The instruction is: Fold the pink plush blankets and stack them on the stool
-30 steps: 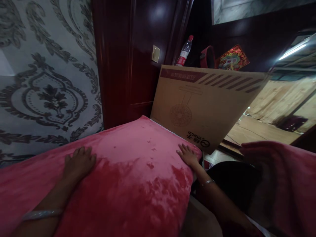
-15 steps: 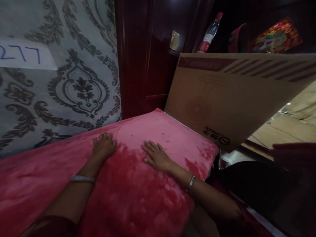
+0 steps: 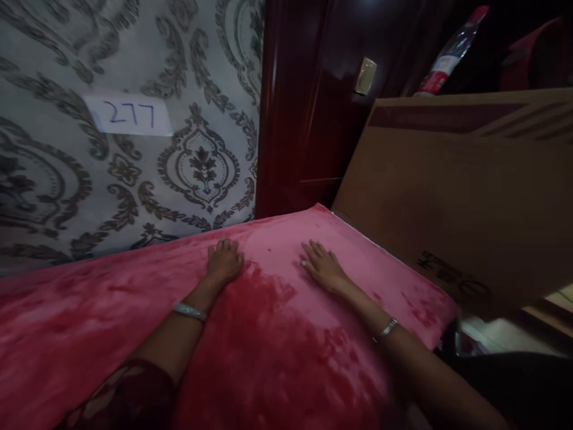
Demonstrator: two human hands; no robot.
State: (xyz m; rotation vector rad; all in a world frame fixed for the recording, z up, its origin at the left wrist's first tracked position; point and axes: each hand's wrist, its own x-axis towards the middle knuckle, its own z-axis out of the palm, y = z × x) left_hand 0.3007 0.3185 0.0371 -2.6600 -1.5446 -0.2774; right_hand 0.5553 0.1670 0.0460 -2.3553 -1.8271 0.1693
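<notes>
1. The right hand (image 3: 323, 267) is now lying flat well in from the pink blanket's (image 3: 286, 334) right edge, having left the corner by the cardboard box (image 3: 456, 191).
2. The left hand (image 3: 224, 261) is lying near the right one, where earlier the two were spread far apart.
3. A paper label (image 3: 129, 113) marked 277 is now showing on the wall above the blanket.

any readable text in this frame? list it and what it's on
"277": handwritten in blue on a white paper slip stuck to the patterned wallpaper.
Dark print on the cardboard box, lower edge: upside down and blurred, not readable.
Dark band along the box top: any lettering too faint to read.
Red label on the plastic bottle: too small to read.
Nothing else legible.
</notes>
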